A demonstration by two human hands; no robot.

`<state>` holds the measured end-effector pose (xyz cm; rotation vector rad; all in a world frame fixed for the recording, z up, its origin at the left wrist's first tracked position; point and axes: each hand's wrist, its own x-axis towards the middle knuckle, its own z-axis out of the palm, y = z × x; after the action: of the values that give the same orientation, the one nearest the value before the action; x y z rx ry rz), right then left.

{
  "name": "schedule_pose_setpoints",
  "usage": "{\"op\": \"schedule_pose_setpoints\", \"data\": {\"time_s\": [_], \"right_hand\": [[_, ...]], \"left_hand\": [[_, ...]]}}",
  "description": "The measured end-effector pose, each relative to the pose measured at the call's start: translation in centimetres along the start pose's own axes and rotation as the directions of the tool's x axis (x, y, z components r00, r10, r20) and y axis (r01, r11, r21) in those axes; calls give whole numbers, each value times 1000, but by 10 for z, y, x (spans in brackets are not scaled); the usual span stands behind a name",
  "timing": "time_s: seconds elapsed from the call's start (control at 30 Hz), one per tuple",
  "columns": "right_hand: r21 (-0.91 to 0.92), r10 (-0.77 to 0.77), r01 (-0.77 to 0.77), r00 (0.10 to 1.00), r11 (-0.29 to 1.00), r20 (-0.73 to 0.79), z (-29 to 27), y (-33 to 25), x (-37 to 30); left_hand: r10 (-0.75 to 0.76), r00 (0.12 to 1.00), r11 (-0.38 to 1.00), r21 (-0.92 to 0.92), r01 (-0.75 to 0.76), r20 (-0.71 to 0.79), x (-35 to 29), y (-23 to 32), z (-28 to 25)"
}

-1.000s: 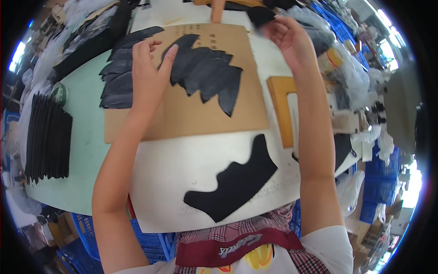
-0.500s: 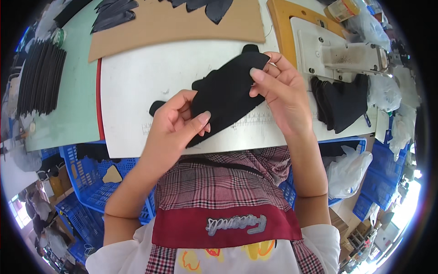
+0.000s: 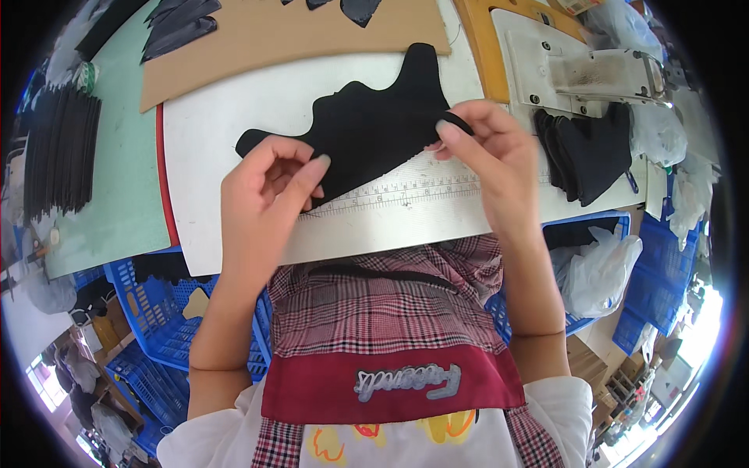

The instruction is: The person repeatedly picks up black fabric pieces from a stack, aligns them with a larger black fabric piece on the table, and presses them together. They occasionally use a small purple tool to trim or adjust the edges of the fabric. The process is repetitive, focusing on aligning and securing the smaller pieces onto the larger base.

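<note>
White desk (image 3: 234, 125) with printed ruler edge | left hand (image 3: 261, 195) fingers pinch black fabric piece (image 3: 367, 129) at its near-left end | right hand (image 3: 488, 152) fingers grip its right edge | far: brown cardboard sheet (image 3: 273, 39), sewing machine (image 3: 577, 66) far right

A brown cardboard sheet (image 3: 289, 39) lies across the far side of the white worktop (image 3: 211, 132), with dark cut pieces (image 3: 179, 23) on it. To the left, a green cutting mat (image 3: 117, 179) carries a row of stacked black pieces (image 3: 58, 160). At the right stands a sewing machine (image 3: 585, 74), a heap of black fabric parts (image 3: 589, 152) just beside it. Blue plastic crates (image 3: 164, 312) sit below the worktop's edge, and clear plastic bags (image 3: 601, 265) hang at the right.
</note>
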<state>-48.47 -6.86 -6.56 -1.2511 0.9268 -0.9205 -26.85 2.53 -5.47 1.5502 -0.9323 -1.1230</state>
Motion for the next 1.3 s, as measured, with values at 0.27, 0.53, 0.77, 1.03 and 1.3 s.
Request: {"op": "schedule_pose_setpoints", "data": {"time_s": [0.27,0.53,0.77,1.03,1.3], "right_hand": [[-474,-140,213,973,854,184,-11,-32,8],[-444,-53,141,978,885,204,-10,7,27],[-506,-61,132,986,853,154,-7,8,29],[-521,-63,143,984,842,169,-9,11,33],[-534,-62,165,977,829,206,-12,14,32]], "left_hand": [[403,910,859,384,-339,-98,-35,-11,10],[345,908,839,512,-186,-236,-22,-37,18],[320,917,797,591,-124,-239,-20,-35,22],[320,920,798,588,-134,-225,-20,-34,23],[325,920,791,596,-137,-219,-19,-35,22]]}}
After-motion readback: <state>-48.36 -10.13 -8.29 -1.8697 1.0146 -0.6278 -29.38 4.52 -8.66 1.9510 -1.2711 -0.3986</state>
